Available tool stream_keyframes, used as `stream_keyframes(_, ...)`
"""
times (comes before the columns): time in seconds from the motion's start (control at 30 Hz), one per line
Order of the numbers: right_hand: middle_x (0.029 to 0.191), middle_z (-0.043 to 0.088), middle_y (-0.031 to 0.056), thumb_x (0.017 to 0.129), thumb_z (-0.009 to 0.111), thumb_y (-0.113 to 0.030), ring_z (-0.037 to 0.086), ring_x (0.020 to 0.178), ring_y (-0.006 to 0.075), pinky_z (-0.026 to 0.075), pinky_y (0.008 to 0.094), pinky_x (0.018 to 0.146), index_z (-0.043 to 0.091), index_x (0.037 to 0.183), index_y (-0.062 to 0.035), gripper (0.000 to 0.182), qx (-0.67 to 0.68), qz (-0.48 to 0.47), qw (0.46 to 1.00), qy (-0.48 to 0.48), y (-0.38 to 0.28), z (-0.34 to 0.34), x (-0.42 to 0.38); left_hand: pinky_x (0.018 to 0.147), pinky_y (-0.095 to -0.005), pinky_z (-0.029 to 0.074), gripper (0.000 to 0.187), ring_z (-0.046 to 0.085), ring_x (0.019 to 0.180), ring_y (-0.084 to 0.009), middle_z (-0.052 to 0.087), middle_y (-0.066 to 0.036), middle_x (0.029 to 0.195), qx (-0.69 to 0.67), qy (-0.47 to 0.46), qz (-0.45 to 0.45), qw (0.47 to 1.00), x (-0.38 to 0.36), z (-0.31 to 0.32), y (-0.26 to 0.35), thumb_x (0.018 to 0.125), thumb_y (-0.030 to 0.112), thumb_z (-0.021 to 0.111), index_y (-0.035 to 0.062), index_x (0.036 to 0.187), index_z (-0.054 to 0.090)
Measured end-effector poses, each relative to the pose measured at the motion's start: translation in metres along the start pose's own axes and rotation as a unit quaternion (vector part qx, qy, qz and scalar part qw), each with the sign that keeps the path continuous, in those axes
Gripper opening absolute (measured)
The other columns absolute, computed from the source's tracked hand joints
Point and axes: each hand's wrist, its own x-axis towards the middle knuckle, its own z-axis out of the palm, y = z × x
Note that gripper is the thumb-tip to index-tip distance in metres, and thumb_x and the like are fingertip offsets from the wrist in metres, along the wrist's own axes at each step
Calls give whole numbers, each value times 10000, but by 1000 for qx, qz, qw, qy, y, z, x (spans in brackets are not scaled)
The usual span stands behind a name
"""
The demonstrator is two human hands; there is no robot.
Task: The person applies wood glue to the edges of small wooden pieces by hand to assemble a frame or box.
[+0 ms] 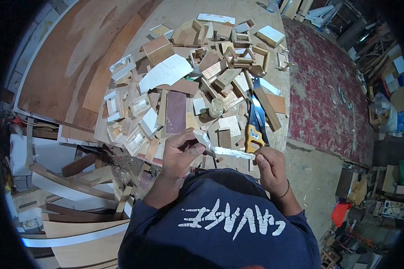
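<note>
My left hand [180, 153] is closed round a small white piece [204, 140], thumb on its near side. My right hand [271, 169] pinches the end of a thin stick [232, 153] coated in a lumpy white substance. The stick's other end meets the lower edge of the white piece, in front of my chest. Just beyond my hands, a handsaw [256, 120] with a yellow handle lies on the worktable [166, 13], its handle close to my right hand. A small glass jar [216, 108] stands among the wood pieces.
Small wooden boxes and offcuts [226, 58] crowd the table, with a curved white panel [168, 74] among them. Large plywood sheets [76, 54] lie at the left. Curved strips and boards [81, 215] are stacked lower left. Reddish worn flooring [321, 89] and clutter fill the right.
</note>
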Motion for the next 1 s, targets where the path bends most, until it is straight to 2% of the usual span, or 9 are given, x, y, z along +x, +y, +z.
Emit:
stream_keyframes(0.1, 612, 491, 131, 851, 465, -87, 517, 574, 302, 401, 371, 554, 520, 708, -7, 173, -6, -1, 1000, -8, 1, 0, -1, 757, -286, 498, 237, 601, 841, -150, 597, -106, 932, -14, 22, -6, 1000, -1, 5, 2, 829, -8, 619, -84, 1051, 589)
stream_keyframes(0.17, 614, 491, 132, 851, 465, -89, 517, 576, 304, 402, 372, 556, 520, 709, -7, 173, -8, -2, 1000, -12, 2, 0, -2, 717, -311, 500, 265, 616, 797, -184, 647, -135, 878, 11, 43, -9, 999, -1, 10, 4, 819, 111, 656, -53, 1022, 603)
stream_keyframes(0.37, 616, 491, 135, 847, 469, -92, 519, 582, 307, 403, 378, 562, 519, 706, -4, 174, -13, -3, 1000, -15, -1, -4, -4, 713, -314, 501, 264, 619, 787, -200, 643, -146, 886, 1, 73, 9, 997, -1, 5, 1, 820, 88, 644, -51, 1040, 599)
stream_keyframes(0.47, 618, 493, 140, 845, 471, -92, 518, 585, 311, 402, 380, 562, 519, 707, 2, 174, -17, 3, 1000, -20, -1, -3, -4, 714, -320, 505, 277, 620, 791, -203, 640, -151, 887, -9, 40, 22, 999, -3, 2, -4, 819, 83, 640, -49, 1058, 592)
stream_keyframes(0.67, 619, 494, 148, 837, 479, -89, 518, 589, 322, 401, 388, 567, 524, 719, 7, 159, -21, 2, 1000, -23, -2, -5, -6, 715, -326, 512, 307, 623, 795, -204, 638, -142, 871, -53, 74, -12, 996, -4, 4, -4, 835, 103, 636, -43, 1097, 572)
stream_keyframes(1.0, 612, 488, 149, 820, 510, -95, 511, 586, 333, 395, 406, 561, 528, 715, 5, 147, -59, -22, 998, -27, -1, -6, -6, 711, -308, 509, 299, 609, 789, -179, 621, -115, 891, -73, 83, 2, 994, -4, 8, -4, 836, 117, 649, -12, 1092, 565)
